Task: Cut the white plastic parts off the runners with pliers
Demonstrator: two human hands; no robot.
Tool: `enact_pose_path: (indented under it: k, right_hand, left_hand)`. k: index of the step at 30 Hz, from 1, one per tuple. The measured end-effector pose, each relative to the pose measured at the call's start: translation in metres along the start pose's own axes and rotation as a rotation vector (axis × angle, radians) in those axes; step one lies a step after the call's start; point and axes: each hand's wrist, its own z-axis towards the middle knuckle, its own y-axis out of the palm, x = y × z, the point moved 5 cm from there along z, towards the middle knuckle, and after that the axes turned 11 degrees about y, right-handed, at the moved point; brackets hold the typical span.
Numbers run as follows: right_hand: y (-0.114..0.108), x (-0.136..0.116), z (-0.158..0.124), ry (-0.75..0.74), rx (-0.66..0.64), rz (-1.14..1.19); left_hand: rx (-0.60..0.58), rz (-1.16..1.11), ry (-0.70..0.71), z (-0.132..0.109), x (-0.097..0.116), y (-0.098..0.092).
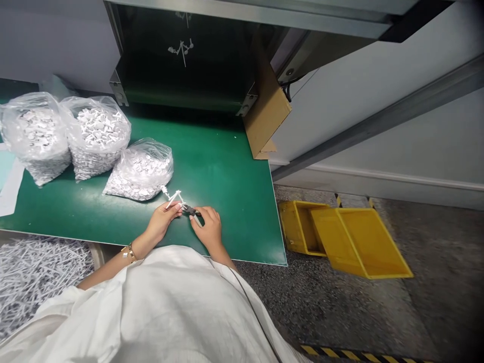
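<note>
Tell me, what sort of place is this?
Likely a plastics finishing workshop: cutters at a white moulded runner, bags of moulded parts on a green bench, and yellow crates on the floor.

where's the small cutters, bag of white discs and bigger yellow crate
small cutters (189, 209), head view, on the metal tip
bag of white discs (139, 174), head view, on the clear plastic
bigger yellow crate (359, 242), head view, on its inside

Nothing readable here, honestly: no words, labels, brands or numbers I can make out anywhere in the shot. Closest thing to a sign is the black-and-yellow hazard tape (351, 353) on the floor along the bottom edge, plus two short stubs (338, 200) of similar tape right of centre.
</note>
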Motion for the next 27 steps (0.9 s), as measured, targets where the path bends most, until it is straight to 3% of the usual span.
enact_pose_path:
  k: [27]
  right_hand:
    - [0.0019,0.0017,-0.0007,-0.046,0.013,-0.03]
  left_hand:
    - [-0.039,0.21,0.09,-0.0046,0.0096,-0.0013]
